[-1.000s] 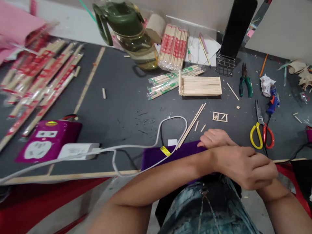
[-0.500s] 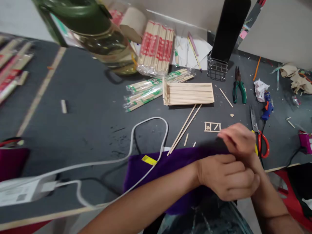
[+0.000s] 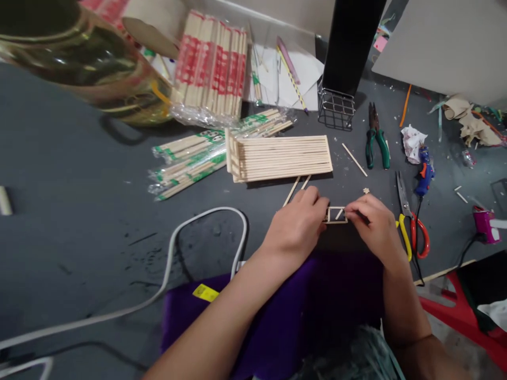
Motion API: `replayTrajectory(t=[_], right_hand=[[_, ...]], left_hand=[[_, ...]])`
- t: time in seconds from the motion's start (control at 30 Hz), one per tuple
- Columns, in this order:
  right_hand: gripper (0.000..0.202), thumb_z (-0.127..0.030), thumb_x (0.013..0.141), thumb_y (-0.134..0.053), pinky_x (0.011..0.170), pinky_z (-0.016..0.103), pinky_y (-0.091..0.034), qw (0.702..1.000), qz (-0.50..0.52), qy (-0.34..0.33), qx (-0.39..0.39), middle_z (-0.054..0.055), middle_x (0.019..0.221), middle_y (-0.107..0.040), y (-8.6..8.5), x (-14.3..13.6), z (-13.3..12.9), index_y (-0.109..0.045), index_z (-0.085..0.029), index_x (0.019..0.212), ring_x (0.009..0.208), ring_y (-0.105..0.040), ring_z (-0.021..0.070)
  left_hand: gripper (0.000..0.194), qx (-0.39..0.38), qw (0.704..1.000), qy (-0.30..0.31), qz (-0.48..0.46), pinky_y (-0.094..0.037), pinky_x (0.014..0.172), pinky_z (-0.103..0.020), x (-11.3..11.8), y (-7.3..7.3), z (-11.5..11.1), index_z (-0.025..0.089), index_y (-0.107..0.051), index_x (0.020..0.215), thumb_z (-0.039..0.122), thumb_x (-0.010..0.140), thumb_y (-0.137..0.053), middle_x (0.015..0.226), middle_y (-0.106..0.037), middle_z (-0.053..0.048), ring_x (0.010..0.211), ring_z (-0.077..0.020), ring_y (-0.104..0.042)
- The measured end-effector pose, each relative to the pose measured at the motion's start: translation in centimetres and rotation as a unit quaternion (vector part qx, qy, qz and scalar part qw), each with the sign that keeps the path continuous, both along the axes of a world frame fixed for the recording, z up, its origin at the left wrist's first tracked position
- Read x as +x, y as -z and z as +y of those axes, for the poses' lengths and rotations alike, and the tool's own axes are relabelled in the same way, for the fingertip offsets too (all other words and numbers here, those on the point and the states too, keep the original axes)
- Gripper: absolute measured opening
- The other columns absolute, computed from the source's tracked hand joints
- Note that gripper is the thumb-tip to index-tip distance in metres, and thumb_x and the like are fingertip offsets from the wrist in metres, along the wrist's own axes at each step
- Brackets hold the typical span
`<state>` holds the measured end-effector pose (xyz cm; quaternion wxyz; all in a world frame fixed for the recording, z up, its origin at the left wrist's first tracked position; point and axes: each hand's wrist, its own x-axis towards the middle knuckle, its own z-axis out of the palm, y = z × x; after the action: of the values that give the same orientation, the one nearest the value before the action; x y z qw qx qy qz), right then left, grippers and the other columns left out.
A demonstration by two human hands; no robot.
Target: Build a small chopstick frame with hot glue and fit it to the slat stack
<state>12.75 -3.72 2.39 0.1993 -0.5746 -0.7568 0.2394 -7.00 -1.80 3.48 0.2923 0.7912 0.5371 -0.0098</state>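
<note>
A small ladder-like frame of thin wooden sticks [image 3: 338, 222] lies on the dark table, with a short loose stick slanting inside it. My left hand [image 3: 295, 219] grips its left end, the fingers closed and covering that part. At the opposite end, my right hand [image 3: 370, 221] pinches the frame's edge between thumb and fingertips. Just beyond the hands sits a larger slatted wooden piece [image 3: 285, 157] with an upright end on its left. Two long sticks [image 3: 292, 191] reach out from under it, partly hidden by my left hand. A tiny flower-shaped wooden piece [image 3: 366, 191] rests above my right hand.
Green-handled pliers [image 3: 377, 137], scissors [image 3: 412, 227] and a blue glue gun [image 3: 424, 171] lie to the right. Wrapped chopsticks [image 3: 214, 68] and a large bottle [image 3: 106, 74] stand at the back left. A phone [image 3: 352, 47] leans in a wire holder. A white cable [image 3: 170, 264] loops on the left.
My hands were close together near my body, above the table edge. They have moved apart and forward, and now take hold of the small frame's two ends. The view has shifted right.
</note>
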Motion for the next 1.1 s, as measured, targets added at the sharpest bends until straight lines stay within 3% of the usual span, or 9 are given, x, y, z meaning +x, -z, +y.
replayTrajectory(t=[0.13, 0.4, 0.7, 0.8, 0.9, 1.0, 1.1], right_hand=[[0.016, -0.026, 0.101, -0.056, 0.078, 0.031, -0.047, 1.0, 0.006, -0.024, 0.019, 0.005, 0.091, -0.067, 0.3, 0.1, 0.1, -0.071, -0.023, 0.096, 0.087, -0.062, 0.0191], [0.024, -0.021, 0.102, -0.049, 0.077, 0.03, -0.047, 0.996, -0.018, -0.083, 0.033, 0.005, 0.092, -0.063, 0.9, -0.2, 0.4, -0.072, -0.023, 0.096, 0.088, -0.06, 0.0185], [0.028, -0.025, 0.105, -0.044, 0.077, 0.031, -0.045, 0.992, -0.054, -0.103, 0.051, 0.006, 0.093, -0.061, 1.3, -0.5, 0.7, -0.069, -0.023, 0.093, 0.089, -0.057, 0.0198], [0.025, -0.028, 0.105, -0.045, 0.083, 0.032, -0.047, 0.994, 0.029, -0.083, 0.06, 0.005, 0.094, -0.063, 1.1, -0.4, 0.8, -0.066, -0.023, 0.092, 0.092, -0.059, 0.0195], [0.019, -0.029, 0.105, -0.047, 0.082, 0.031, -0.049, 0.994, 0.095, -0.021, 0.052, 0.003, 0.091, -0.066, 0.7, -0.3, 0.6, -0.065, -0.024, 0.098, 0.088, -0.062, 0.0176], [0.021, -0.027, 0.103, -0.049, 0.079, 0.03, -0.052, 0.992, 0.121, 0.004, 0.04, 0.002, 0.096, -0.07, 0.6, -0.2, 0.4, -0.067, -0.025, 0.114, 0.088, -0.066, 0.0169], [0.021, -0.026, 0.101, -0.052, 0.079, 0.03, -0.054, 0.992, 0.121, 0.008, 0.027, 0.003, 0.1, -0.073, 0.7, -0.2, 0.3, -0.071, -0.026, 0.108, 0.09, -0.069, 0.0173]], left_hand=[[0.03, -0.012, 1.0, 0.001, 0.005, -0.056, 0.082, -0.037, 0.4, 0.5, 0.1, 0.02, -0.062, 0.12, 0.019, 0.091, -0.068, 0.124, -0.057, -0.008, 0.115, -0.0273, -0.059], [0.02, 0.005, 1.0, 0.019, -0.01, -0.054, 0.082, -0.034, 0.6, 0.9, 0.0, 0.019, -0.064, 0.113, 0.015, 0.094, -0.061, 0.117, -0.058, -0.007, 0.111, -0.0251, -0.059], [0.015, 0.026, 0.999, 0.021, -0.014, -0.054, 0.082, -0.034, 0.7, 1.1, -0.1, 0.018, -0.064, 0.107, 0.014, 0.093, -0.058, 0.114, -0.059, -0.008, 0.111, -0.0258, -0.059], [0.016, 0.035, 0.999, 0.021, -0.019, -0.054, 0.084, -0.035, 0.6, 1.3, -0.2, 0.018, -0.063, 0.107, 0.014, 0.092, -0.06, 0.114, -0.059, -0.008, 0.111, -0.026, -0.058], [0.018, 0.046, 0.998, 0.019, -0.026, -0.054, 0.084, -0.035, 0.5, 1.5, -0.3, 0.019, -0.063, 0.109, 0.014, 0.092, -0.061, 0.114, -0.058, -0.008, 0.111, -0.0262, -0.059], [0.02, 0.047, 0.998, 0.019, -0.03, -0.054, 0.084, -0.035, 0.5, 1.6, -0.3, 0.018, -0.063, 0.111, 0.015, 0.091, -0.062, 0.115, -0.058, -0.008, 0.111, -0.0265, -0.059], [0.021, 0.037, 0.999, 0.019, -0.027, -0.055, 0.085, -0.035, 0.5, 1.4, -0.2, 0.018, -0.064, 0.112, 0.015, 0.091, -0.063, 0.115, -0.059, -0.008, 0.111, -0.0263, -0.059]])
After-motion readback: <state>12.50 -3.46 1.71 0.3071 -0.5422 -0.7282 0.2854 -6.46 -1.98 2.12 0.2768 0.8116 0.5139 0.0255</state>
